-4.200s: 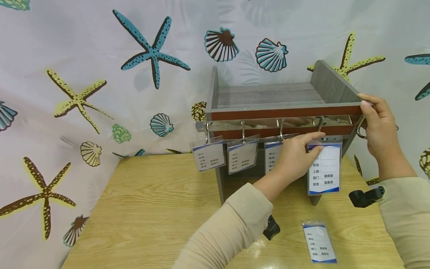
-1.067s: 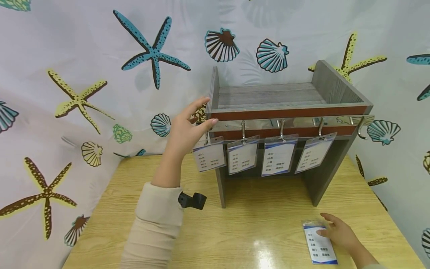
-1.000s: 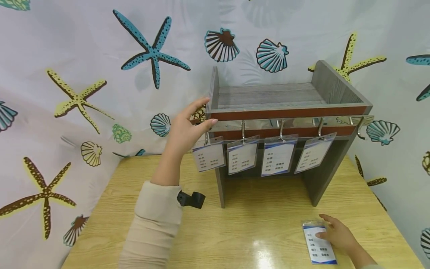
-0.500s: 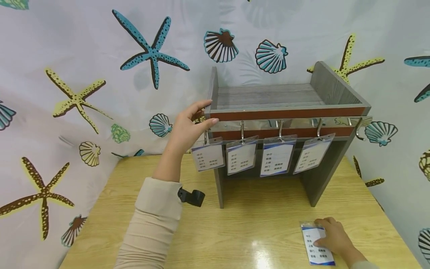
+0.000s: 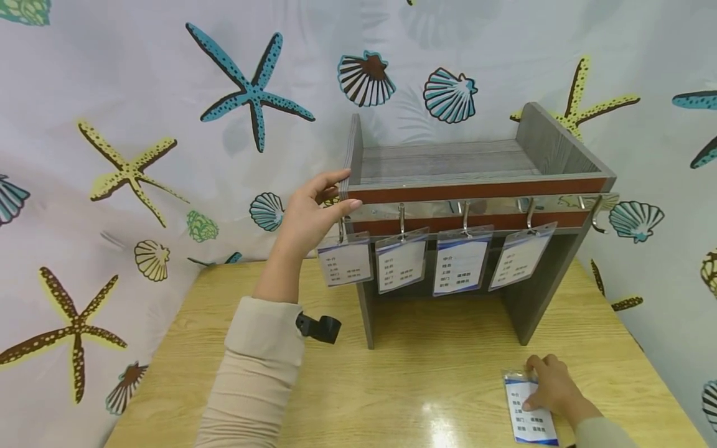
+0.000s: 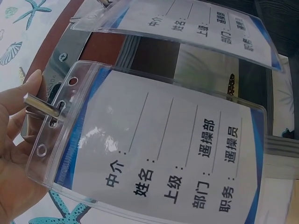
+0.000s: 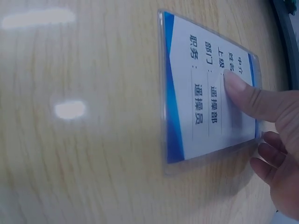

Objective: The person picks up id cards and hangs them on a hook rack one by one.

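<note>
At the left end of a grey wooden shelf (image 5: 448,160), my left hand (image 5: 308,214) holds the front corner, thumb on the front and fingers around the side. Below that thumb a clear-sleeved name badge (image 6: 163,140) hangs from a metal hook (image 6: 42,105). My right hand (image 5: 554,386) is at another name badge (image 5: 534,429) on the table, near the front right. In the right wrist view, the thumb (image 7: 238,86) presses on the badge's printed face, and the other fingers curl at its top edge and side. The index fingertip is hidden there.
Further badges (image 5: 461,264) hang from the steel hook strip (image 5: 439,210) along the shelf front. The rightmost hook (image 5: 597,218) bears no badge. The shelf stands on a wood-grain table (image 5: 252,373) before a patterned cloth backdrop (image 5: 224,37).
Earlier, my left hand was hanging the fourth badge and my right held the shelf's right end. Since then the left has moved to the left corner, the right down onto the table badge, its fingers closing.
</note>
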A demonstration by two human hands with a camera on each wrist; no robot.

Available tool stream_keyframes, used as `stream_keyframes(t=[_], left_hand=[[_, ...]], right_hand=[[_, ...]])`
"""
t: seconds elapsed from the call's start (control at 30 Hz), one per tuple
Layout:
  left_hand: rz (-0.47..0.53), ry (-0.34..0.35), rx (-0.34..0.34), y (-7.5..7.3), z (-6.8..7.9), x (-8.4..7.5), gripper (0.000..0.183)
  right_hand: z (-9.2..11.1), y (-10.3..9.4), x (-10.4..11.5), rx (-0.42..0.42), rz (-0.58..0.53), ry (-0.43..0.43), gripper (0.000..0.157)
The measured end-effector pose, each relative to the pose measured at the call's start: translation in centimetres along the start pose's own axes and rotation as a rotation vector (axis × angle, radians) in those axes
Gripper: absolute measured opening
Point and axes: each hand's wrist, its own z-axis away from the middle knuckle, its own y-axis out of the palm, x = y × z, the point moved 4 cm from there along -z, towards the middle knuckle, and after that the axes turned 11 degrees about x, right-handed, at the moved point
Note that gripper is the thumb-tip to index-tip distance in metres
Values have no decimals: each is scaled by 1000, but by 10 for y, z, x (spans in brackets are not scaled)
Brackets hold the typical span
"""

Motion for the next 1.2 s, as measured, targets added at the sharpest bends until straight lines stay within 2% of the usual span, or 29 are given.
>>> stream_keyframes(t=[0.1, 0.27, 0.53, 0.7, 0.97, 1.2], left_hand=[[2, -9, 4, 0, 0, 0, 52], [-7, -19, 8, -2, 0, -2, 52], [-17, -20, 16, -1, 0, -2, 52], [-30, -7, 23, 1, 1, -3, 53], [-47, 2, 32, 1, 0, -6, 52], [-13, 21, 36, 2, 1, -6, 49]], right_hand=[[0, 1, -2, -28, -3, 0, 67], [2, 1, -4, -50, -75, -2, 62], [13, -5, -9, -66, -253, 19, 35], [19, -16, -2, -76, -396, 21, 28], [25, -41, 20, -168, -425, -10, 29], [31, -64, 32, -236, -467, -59, 29]])
